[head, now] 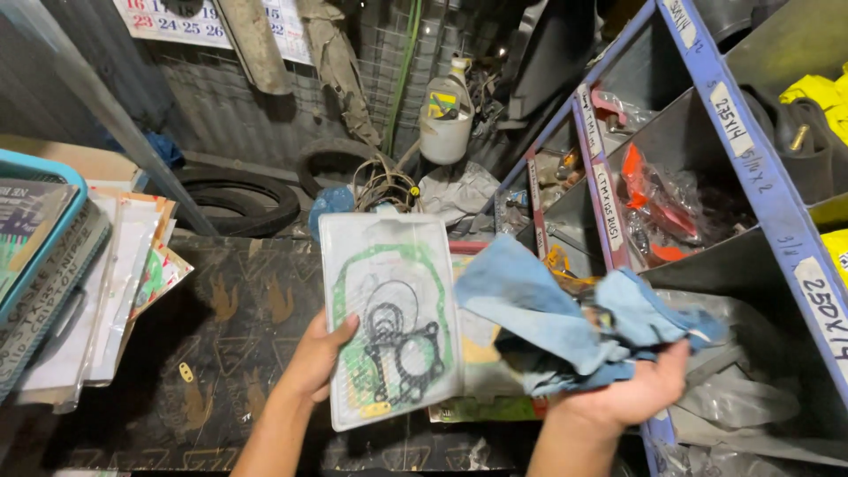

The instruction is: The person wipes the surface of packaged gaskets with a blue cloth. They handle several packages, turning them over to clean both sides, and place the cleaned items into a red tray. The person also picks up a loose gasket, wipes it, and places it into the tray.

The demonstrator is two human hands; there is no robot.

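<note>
Against a corrugated metal wall in a cramped parts store, I watch from afar as the scene sorts itself by bulk. On the right, a blue-framed shelf of grey bins holds bagged orange and red parts and yellow packs. Below it lies a dark patterned table, with a pile of flat packets at its left edge beside a turquoise basket. Worn tyres lie at the wall's foot, a white plastic jug standing above them. Over the table, my left hand grips a clear packet of gaskets by its left edge, upright and facing me. Just beside it, my right hand is closed under a crumpled blue rag, which touches the packet's right side.
</note>
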